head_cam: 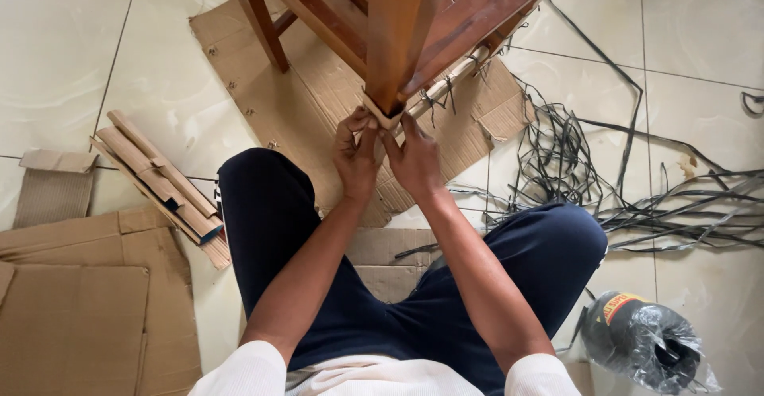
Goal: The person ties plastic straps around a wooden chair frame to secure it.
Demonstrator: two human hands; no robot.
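Observation:
A brown wooden chair (414, 14) stands tilted over a flat cardboard sheet (310, 101) on the tiled floor. A strip of cardboard wrap (385, 114) circles the bottom of its nearest leg. My left hand (356, 151) and my right hand (415, 157) both pinch this wrap from below, fingers pressed against it, thumbs close together. I sit on the floor in dark blue trousers, knees spread either side of my arms. A cardboard-wrapped rail (446, 85) tied with black straps runs from the leg to the right.
A tangle of black plastic straps (589, 173) lies at right. A roll in a dark plastic bag (645, 340) sits at the lower right. Folded cardboard pieces (163, 177) and larger sheets (79, 308) lie at left.

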